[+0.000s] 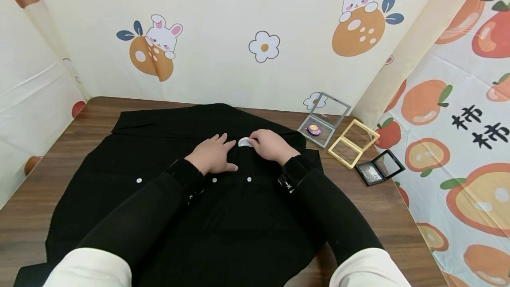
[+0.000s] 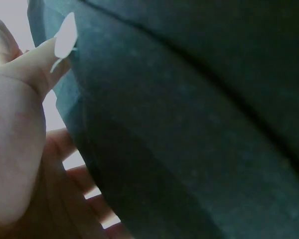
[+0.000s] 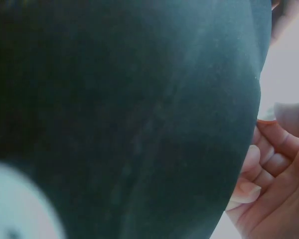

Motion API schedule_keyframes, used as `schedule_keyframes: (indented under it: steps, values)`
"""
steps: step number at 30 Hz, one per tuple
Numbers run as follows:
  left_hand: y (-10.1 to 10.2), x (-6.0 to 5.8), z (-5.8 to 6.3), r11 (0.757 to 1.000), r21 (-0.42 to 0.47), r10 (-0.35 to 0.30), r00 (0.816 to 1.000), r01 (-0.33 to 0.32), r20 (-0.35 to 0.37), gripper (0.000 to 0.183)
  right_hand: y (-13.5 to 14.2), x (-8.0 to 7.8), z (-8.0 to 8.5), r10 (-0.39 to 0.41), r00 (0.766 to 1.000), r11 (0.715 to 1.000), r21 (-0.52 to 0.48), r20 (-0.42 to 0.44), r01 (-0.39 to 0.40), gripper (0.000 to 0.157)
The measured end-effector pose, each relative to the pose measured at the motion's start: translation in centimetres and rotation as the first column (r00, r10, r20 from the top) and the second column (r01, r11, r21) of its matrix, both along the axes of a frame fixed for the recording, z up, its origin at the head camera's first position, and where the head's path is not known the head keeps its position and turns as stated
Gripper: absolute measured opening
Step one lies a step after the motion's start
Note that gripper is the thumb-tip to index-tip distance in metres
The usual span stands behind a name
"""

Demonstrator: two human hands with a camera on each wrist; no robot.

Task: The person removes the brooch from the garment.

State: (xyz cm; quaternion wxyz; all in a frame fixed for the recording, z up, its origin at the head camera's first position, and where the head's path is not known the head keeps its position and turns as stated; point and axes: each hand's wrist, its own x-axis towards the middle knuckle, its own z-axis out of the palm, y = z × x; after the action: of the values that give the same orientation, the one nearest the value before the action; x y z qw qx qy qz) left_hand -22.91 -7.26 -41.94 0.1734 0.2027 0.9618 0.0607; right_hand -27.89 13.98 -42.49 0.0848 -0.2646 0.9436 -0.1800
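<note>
A black shirt [image 1: 223, 225] with a row of small white buttons [image 1: 249, 179] lies spread over the table. My left hand [image 1: 211, 154] rests on its upper part, fingers and thumb extended and spread, holding nothing. To its right, my right hand [image 1: 271, 146] pinches a small white curved piece [image 1: 245, 142] between thumb and fingers, against the shirt. What kind of thing the piece is cannot be told. The right wrist view shows the curled fingers [image 3: 249, 191] partly hidden behind a black sleeve. In the left wrist view, a sleeve [image 2: 179, 129] covers much of the picture.
At the right stand three opened, hinged cases: a grey one [image 1: 334, 128] holding a purple and yellow oval badge [image 1: 314, 130], a yellow one [image 1: 356, 165] and a black one [image 1: 367, 182]. A patterned cloth [image 1: 223, 65] hangs behind the wooden table [image 1: 24, 229].
</note>
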Motion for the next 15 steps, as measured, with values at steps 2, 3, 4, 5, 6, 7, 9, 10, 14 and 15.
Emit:
schedule_keyframes:
  steps: [2,3,4,5,6,7,9,10,14,15]
  values:
    - [-0.1,-0.1,0.0,1.0,0.001,-0.001,1.0,0.001,-0.001,0.088,-0.3,-0.1,0.0,-0.015,1.0,1.0,0.001,0.002,0.015,0.031]
    - [-0.1,-0.2,0.0,1.0,0.003,-0.002,1.0,0.002,-0.002,0.088,-0.4,-0.2,0.0,-0.023,1.0,1.0,0.003,0.001,0.023,0.031]
    - [-0.1,-0.3,0.0,1.0,0.005,-0.002,1.0,0.002,-0.002,0.088,-0.5,-0.2,0.1,-0.031,1.0,1.0,0.004,0.002,0.031,0.03]
    - [-0.1,-0.3,0.0,1.0,0.01,-0.002,1.0,0.002,-0.004,0.088,-0.7,-0.3,0.1,-0.042,0.999,0.999,0.003,0.005,0.042,0.03]
    - [-0.1,-0.4,0.0,1.0,0.014,-0.002,1.0,0.002,-0.006,0.088,-0.8,-0.3,0.1,-0.055,0.998,0.999,0.002,0.005,0.055,0.029]
    - [-0.1,-0.5,-0.1,1.0,0.019,-0.003,1.0,0.003,-0.009,0.088,-0.9,-0.3,0.2,-0.068,0.998,0.998,0.0,0.009,0.068,0.029]
    - [-0.1,-0.6,0.0,0.999,0.033,0.0,1.0,0.0,-0.014,0.088,-1.1,-0.4,0.2,-0.1,0.995,0.995,-0.008,0.019,0.1,0.027]
    - [-0.1,-0.6,0.0,0.999,0.038,0.001,1.0,-0.001,-0.015,0.088,-1.1,-0.4,0.2,-0.118,0.993,0.993,-0.012,0.025,0.119,0.026]
    - [-0.1,-0.7,0.2,0.999,0.049,0.0,1.0,0.001,-0.018,0.087,-1.4,-0.7,0.3,-0.188,0.981,0.982,-0.014,0.041,0.188,0.022]
    - [-0.1,-0.7,0.2,0.999,0.05,-0.004,1.0,0.004,-0.019,0.087,-1.5,-0.7,0.3,-0.201,0.979,0.979,-0.01,0.043,0.202,0.021]
